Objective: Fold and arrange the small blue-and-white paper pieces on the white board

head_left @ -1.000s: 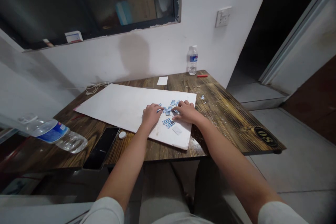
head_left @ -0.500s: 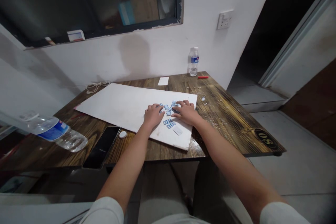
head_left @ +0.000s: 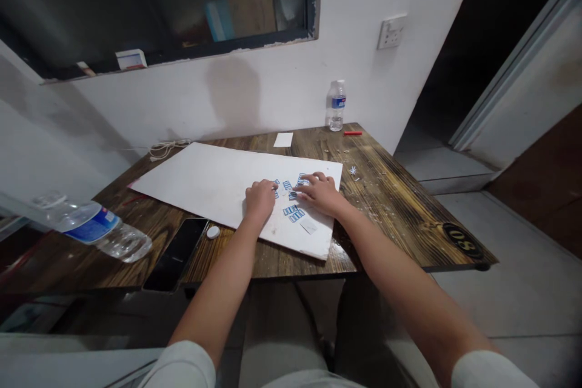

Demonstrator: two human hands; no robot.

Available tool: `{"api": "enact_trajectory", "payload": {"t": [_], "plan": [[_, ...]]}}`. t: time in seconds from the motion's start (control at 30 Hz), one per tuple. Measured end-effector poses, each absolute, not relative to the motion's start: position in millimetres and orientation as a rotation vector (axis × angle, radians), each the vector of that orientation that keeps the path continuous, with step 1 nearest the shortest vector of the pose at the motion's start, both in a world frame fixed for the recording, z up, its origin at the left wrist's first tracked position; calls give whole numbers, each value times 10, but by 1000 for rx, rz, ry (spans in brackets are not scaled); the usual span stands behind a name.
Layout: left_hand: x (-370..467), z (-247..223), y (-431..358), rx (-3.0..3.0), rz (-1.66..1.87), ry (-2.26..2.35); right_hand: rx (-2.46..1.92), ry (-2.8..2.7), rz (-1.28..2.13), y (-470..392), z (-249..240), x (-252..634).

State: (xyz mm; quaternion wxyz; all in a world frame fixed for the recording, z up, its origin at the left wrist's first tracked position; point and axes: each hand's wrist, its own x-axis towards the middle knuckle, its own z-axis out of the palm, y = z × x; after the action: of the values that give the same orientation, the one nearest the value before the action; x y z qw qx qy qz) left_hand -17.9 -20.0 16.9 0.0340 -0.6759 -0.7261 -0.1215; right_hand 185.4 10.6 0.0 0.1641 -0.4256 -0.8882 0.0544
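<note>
A white board (head_left: 218,176) lies on the dark wooden table (head_left: 386,206). Several small blue-edged paper pieces (head_left: 296,216) are spread over its right part, some partly under my fingers. My left hand (head_left: 260,199) rests at the left side of these pieces, its fingers curled together at a blue-edged piece (head_left: 276,189); whether it grips the piece is too small to tell. My right hand (head_left: 321,194) lies over the pieces on the right with its fingers apart. Just below the pieces is a plain paper scrap (head_left: 308,227).
A bottle (head_left: 97,224) lies at the left near a black phone (head_left: 176,254) and a white cap (head_left: 213,232). At the back are a cable (head_left: 168,148), a white paper (head_left: 284,139), an upright bottle (head_left: 337,106) and a red pen (head_left: 353,133).
My left hand has moved slightly left, and its fingers have drawn in from their spread pose. The fingers of my right hand have shifted a little to the left over the pieces.
</note>
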Motion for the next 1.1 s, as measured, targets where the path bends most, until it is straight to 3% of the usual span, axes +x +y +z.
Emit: {"api": "enact_trajectory", "payload": {"t": [0.43, 1.1], "plan": [[-252, 178, -178, -1938, -265, -2446, -982, -2583, 314, 88, 38, 1829], [-341, 118, -149, -1936, -435, -2515, -965, -2664, 312, 71, -67, 1760]]}}
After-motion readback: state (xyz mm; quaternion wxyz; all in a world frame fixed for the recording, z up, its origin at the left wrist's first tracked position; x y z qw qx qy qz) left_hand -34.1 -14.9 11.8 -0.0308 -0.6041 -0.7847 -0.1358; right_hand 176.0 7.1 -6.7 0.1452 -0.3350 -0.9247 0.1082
